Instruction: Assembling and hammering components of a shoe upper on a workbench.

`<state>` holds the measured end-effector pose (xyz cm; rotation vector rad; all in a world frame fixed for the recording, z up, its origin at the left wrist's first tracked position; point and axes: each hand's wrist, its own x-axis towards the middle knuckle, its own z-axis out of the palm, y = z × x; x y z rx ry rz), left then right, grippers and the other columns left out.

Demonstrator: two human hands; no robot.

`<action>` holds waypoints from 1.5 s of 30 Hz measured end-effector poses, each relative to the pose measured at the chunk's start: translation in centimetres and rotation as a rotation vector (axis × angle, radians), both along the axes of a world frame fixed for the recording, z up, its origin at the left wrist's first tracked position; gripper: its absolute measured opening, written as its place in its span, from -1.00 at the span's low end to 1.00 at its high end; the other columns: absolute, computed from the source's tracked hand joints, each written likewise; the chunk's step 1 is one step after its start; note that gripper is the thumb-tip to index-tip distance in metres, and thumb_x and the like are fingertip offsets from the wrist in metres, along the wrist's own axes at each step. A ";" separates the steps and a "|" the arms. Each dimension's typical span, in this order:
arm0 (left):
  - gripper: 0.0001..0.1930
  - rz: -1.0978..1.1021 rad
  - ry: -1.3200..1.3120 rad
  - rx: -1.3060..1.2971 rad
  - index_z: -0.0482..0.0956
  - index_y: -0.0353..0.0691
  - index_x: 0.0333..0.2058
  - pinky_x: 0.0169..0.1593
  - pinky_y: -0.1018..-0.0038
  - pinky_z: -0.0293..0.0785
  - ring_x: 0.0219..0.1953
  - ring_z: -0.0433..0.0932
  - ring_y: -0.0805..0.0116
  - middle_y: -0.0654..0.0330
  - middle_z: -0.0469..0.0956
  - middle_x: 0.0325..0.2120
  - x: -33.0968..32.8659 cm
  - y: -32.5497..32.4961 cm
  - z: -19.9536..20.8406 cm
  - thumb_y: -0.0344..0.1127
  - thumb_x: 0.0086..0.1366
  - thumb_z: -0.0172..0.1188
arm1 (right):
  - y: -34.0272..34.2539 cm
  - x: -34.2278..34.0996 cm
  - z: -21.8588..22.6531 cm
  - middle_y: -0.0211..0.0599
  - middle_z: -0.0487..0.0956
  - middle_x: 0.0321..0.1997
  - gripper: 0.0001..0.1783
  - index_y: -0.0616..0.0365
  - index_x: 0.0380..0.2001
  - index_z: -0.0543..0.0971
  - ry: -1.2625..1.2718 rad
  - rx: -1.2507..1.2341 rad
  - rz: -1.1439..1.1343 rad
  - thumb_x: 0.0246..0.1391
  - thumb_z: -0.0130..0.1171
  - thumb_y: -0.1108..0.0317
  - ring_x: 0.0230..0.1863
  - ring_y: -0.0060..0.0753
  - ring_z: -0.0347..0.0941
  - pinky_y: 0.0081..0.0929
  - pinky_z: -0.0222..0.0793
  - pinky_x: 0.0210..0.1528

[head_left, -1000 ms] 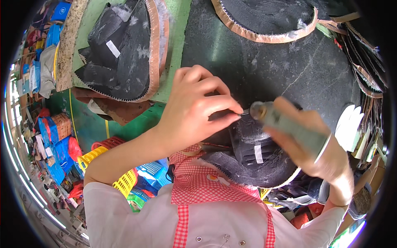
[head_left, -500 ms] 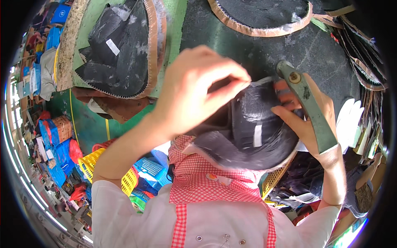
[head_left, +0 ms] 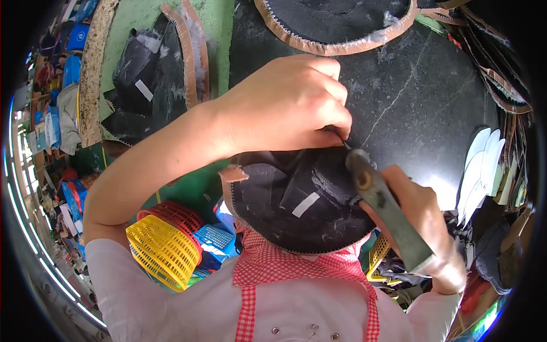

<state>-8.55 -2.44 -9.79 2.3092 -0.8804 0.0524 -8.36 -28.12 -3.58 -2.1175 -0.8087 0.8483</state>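
My left hand [head_left: 305, 105] is closed at the far edge of a black stitched leather piece [head_left: 279, 222], its fingertips pressed together on that edge. The piece has a toothed rim, a small white label [head_left: 306, 205] and a tan strip curling at its left side. My right hand [head_left: 413, 211] is wrapped round a cobbler's hammer [head_left: 390, 214] at the right of the piece. Its grey-green metal head lies over my fingers, the round face close to my left fingertips and the flared end toward my wrist. Most of the hammer's handle is hidden.
A dark slab [head_left: 393, 102] covers the worktop ahead. A similar black piece [head_left: 145, 85] lies at the left, a tan-edged one [head_left: 336, 25] at the far side. White cut-outs [head_left: 481, 171] and hanging trimmed strips [head_left: 507, 97] are at the right. A yellow basket [head_left: 159, 248] stands below left.
The black piece has turned and lies flatter, no longer blurred. My left hand has moved right and down along its far edge. My right hand and the hammer have come lower and left.
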 end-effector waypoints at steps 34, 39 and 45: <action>-0.81 0.014 -0.242 0.025 0.69 0.04 -0.47 -0.14 0.32 0.34 -0.22 0.45 0.31 0.42 0.51 -0.39 -1.1 2.3 -1.5 -0.27 -0.17 0.42 | 3.1 2.9 -0.1 -0.11 0.44 -0.62 -0.80 0.28 -0.16 0.40 -0.094 -0.022 0.043 0.18 0.15 0.52 -0.63 -0.13 0.45 -0.37 0.26 -0.57; -0.77 0.253 -0.079 -0.060 0.69 0.02 -0.46 -0.14 0.29 0.31 -0.28 0.46 0.30 0.43 0.53 -0.42 -1.9 1.9 -1.2 -0.26 -0.20 0.47 | 3.0 1.8 0.0 -0.07 0.48 -0.49 -0.87 0.33 -0.22 0.45 0.069 -0.106 0.060 0.18 0.16 0.54 -0.60 -0.17 0.47 -0.40 0.27 -0.56; -0.80 0.217 -0.229 0.043 0.68 0.03 -0.46 -0.11 0.27 0.30 -0.27 0.46 0.29 0.43 0.53 -0.42 -3.4 1.5 -1.6 -0.27 -0.16 0.44 | 3.8 2.6 0.2 0.00 0.51 -0.48 -0.83 0.26 -0.14 0.47 -0.005 -0.059 0.075 0.20 0.15 0.53 -0.56 -0.06 0.51 -0.39 0.34 -0.49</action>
